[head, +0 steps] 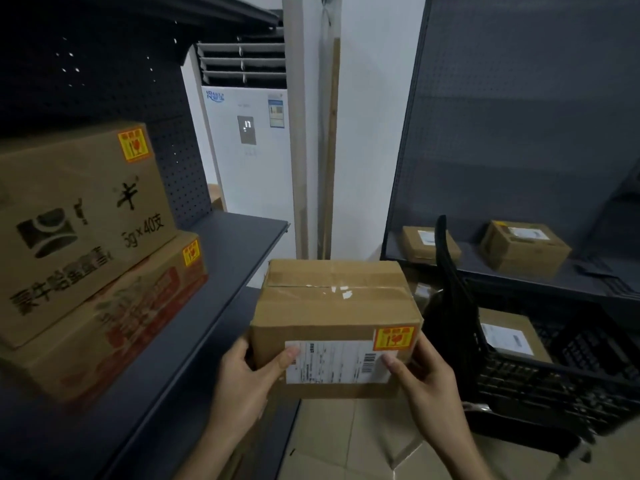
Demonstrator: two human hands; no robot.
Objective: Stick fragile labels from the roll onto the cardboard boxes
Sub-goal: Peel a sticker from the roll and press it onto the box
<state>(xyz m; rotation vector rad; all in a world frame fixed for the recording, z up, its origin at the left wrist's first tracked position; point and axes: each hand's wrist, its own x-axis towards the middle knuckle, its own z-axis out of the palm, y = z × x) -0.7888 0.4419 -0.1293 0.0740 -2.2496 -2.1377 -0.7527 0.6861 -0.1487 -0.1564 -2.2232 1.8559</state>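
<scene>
Plain brown cardboard box (332, 306), rectangular, held in mid-air at centre, above a beige tiled floor (346, 441). Left grip (247, 379) wrapped round the box's lower left edge, thumb flat on the near face. Right grip (424, 379) clasping the lower right edge the same way, thumb on that same face. Glossy clear tape (329, 289) along the top seam, catching light. On the near face, a white paper shipping label (337, 362) with a barcode. Overlapping its upper right corner, a square yellow-and-red fragile label (394, 338), lying flat.

To the left, a dark grey metal shelf (225, 258) with a perforated back panel, carrying two stacked printed cartons. Upper carton (79, 216) with black printing, upper sticker (135, 143) at its front top right corner. Lower carton (114, 317) with red printing, lower sticker (191, 252) in the same spot.

Behind, a tall white floor-standing air conditioner (249, 168) with a louvred top.

To the right, a second dark shelf (585, 271) bearing two small taped parcels, well apart: left parcel (429, 245), right parcel (524, 247). Below, a black plastic basket (554, 386) with lattice walls, holding one small boxed parcel (509, 336) with a white label on top.
</scene>
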